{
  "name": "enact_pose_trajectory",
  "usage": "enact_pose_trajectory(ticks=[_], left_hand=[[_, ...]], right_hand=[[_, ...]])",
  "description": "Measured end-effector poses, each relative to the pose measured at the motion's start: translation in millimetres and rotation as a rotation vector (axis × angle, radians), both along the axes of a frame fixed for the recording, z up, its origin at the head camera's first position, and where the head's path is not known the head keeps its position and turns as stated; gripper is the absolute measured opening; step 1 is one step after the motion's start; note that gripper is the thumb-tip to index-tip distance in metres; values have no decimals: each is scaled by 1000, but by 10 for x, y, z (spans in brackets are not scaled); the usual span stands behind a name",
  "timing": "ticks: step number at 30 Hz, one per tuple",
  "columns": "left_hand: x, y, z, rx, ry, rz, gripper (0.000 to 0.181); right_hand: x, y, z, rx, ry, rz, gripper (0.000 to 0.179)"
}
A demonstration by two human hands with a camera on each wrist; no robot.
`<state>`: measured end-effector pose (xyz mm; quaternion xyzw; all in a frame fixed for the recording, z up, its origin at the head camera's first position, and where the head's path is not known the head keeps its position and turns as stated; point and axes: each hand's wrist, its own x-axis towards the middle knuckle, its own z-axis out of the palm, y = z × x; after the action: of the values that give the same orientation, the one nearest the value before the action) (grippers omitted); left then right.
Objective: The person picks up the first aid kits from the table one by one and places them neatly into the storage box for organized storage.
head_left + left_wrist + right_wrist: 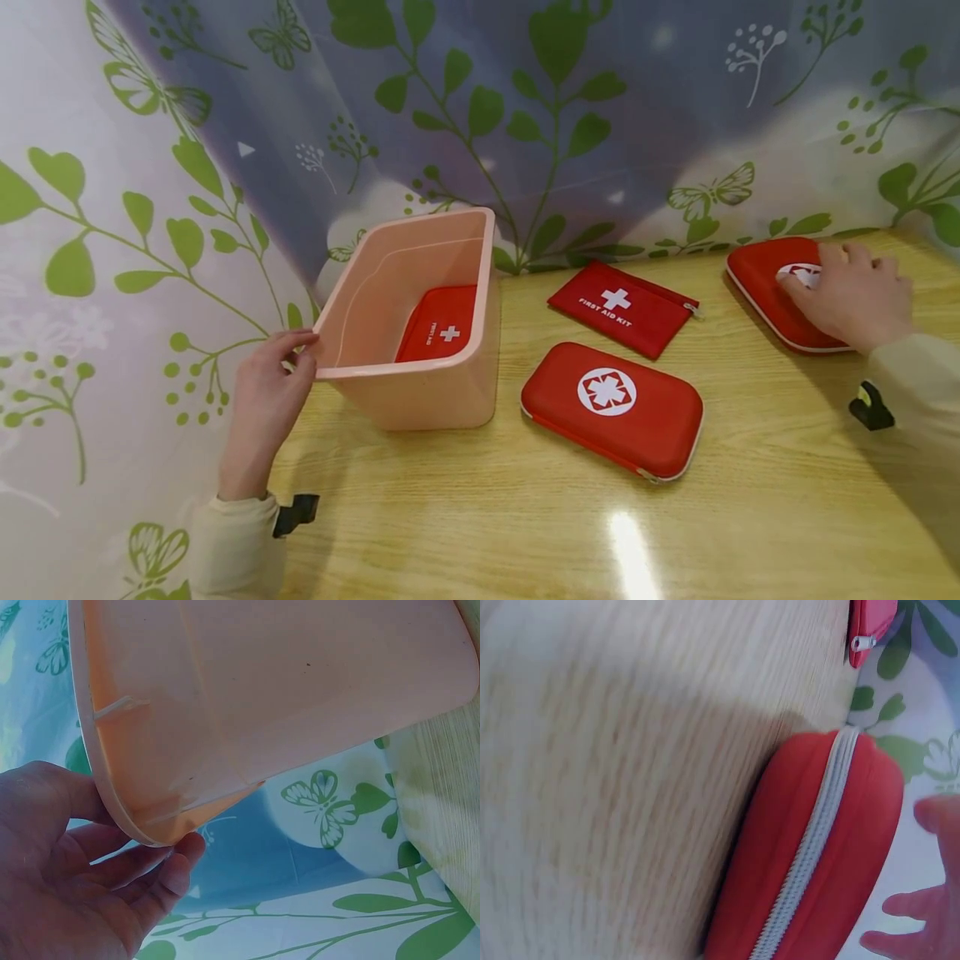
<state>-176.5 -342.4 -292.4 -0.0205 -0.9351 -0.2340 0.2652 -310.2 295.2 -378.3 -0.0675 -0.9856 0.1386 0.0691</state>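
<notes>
At the near left corner of a pink plastic bin (442,396), my left hand (273,387) pinches the rim between thumb and fingers. In the left wrist view the thumb is on one side of the bin wall (300,690) and the fingertips are on the other. A red first aid pouch (442,321) lies inside the bin. Over on the right, my right hand (858,296) is above a red hard-shell first aid case (768,275), its fingers spread and partly covering the white cross. The right wrist view shows that case's grey zipper side (802,855), with fingers beyond its top.
A second red first aid case (555,383) lies flat on the wooden table (465,517), between the bin and my right hand. Behind it is a flat red zip pouch (622,307). Leaf-patterned cloth (637,183) hangs along the back and left.
</notes>
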Motion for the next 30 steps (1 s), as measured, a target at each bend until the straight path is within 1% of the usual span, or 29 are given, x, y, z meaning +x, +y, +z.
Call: enact_pose_trajectory(ticks=[5,7,11,13,17,22,26,30], left_hand=[[-1,-11,-22,3,-6,3,29],[-4,-13,-25,1,-1,7,29],[-10,-15,-28,-3,5,11,29],[-14,-15,-30,-5,6,12,29],[-23,-13,-31,-6,11,16,29],[-30,-11,-29,-3,15,17,29],[-20,-11,-22,-1,18,15,29],[-13,-13,-17,1,19,15,29]], right_hand=[[-36,126,-68,-60,-117,52,109],[-67,187,-81,-83,-151,83,112],[-125,323,-88,-146,-189,125,116],[-149,365,-79,-170,-225,126,118],[-192,407,-56,-198,-267,120,120],[-192,468,-40,-234,-290,118,120],[-165,513,-42,-268,-266,112,112],[-153,528,-54,-288,-242,106,109]])
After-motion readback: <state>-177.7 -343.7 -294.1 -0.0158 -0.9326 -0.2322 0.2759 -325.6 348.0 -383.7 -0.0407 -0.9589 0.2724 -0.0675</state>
